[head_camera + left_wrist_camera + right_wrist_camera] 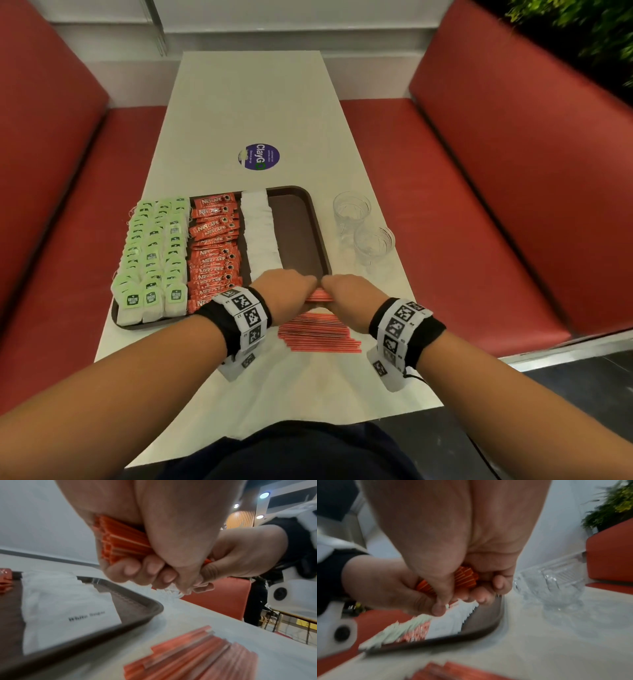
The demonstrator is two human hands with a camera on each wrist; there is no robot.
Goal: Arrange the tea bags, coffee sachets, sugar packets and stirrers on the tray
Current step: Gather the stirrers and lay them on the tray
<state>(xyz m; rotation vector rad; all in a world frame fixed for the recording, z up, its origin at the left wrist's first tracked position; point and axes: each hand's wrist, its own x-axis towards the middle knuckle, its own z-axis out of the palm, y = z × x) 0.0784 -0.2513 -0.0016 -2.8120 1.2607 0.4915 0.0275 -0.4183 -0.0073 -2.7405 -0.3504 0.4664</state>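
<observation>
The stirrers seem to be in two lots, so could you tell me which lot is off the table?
The bundle of stirrers gripped between the left hand and right hand; the other pile lies flat on the table.

Our right hand [453, 536] fills the upper middle of the right wrist view, its fingers curled round a bundle of orange stirrers [465, 578], their cut ends showing in the grip. Our left hand [385, 582] comes in from the left and pinches the same bundle, thumb tip low. Just below both hands lies the brown tray [489, 623], holding a white row of sugar packets [452, 620], then red coffee sachets [418, 632], then pale green tea bags [399, 632]. Right of the tray a clear glass [551, 582] stands on the pale worktop [547, 649]. More stirrers [453, 672] lie blurred on the worktop, nearer than the tray.
</observation>
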